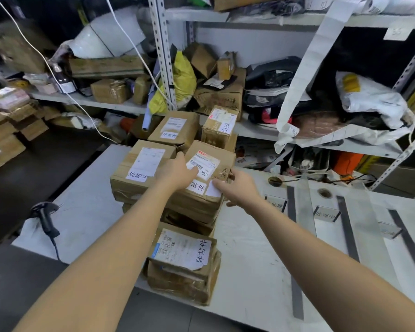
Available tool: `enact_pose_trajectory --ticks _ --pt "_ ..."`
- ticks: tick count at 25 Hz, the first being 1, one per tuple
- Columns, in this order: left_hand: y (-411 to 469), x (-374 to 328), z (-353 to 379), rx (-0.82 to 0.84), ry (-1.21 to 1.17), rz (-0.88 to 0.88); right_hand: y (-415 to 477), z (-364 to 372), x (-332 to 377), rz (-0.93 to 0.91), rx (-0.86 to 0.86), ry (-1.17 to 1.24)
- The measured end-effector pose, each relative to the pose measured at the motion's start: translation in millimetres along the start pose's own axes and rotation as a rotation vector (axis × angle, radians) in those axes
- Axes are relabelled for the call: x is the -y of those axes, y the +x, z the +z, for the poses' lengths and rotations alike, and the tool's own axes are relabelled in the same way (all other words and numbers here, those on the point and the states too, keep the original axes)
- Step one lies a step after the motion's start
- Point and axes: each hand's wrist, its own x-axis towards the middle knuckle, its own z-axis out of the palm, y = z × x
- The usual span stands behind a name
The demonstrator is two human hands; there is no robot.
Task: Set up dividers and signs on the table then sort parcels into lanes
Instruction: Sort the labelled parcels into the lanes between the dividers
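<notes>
Shelving (162, 56): behind the bench's far edge, crowded with boxes and bags.
Bench (249, 271): pale top.
Parcel stack (139, 178): brown labelled cartons piled from the far edge to the near edge, left of centre.
Dividers (347, 226): dark strips lying far-to-near across the right half, well apart.
Top parcel (222, 161): on the stack, held between both hands.
Left hand (177, 171): fingers fairly straight, flat on the parcel's label.
Right hand (240, 188): thumb on top, fingers curled round the parcel's right side.
Signs (325, 214): small, between the dividers.
Scanner (46, 219): at the left edge.
</notes>
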Motion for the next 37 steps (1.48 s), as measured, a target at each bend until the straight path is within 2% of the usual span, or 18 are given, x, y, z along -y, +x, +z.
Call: enact_pose_trajectory --ticks 3,10,15,23,28,37 --pt "-2.5 -2.7 -0.7 -0.035 0.053 0.031 0.1 0.9 -1.4 0.017 -0.027 0.072" --pt "-15.5 -14.7 -9.7 0.0 -0.038 0.08 -11.2 -13.4 -10.5 0.086 -0.071 0.221" --pt "-41.5 -51.1 -8.1 -0.001 -0.058 0.114 -32.6 -45.9 -23.9 0.059 -0.173 0.208" --pt "-101.0 -201.5 22.5 0.035 0.01 0.237 -82.2 -181.2 -92.9 0.075 -0.327 0.199" --pt "-138.4 -315.0 79.7 0.1 -0.117 0.313 -125.8 -302.0 -146.1 0.078 -0.431 0.086" --pt "-191.8 -517.0 184.1 0.227 -0.302 0.504 -208.1 -491.3 -247.6 0.257 -0.614 0.005"
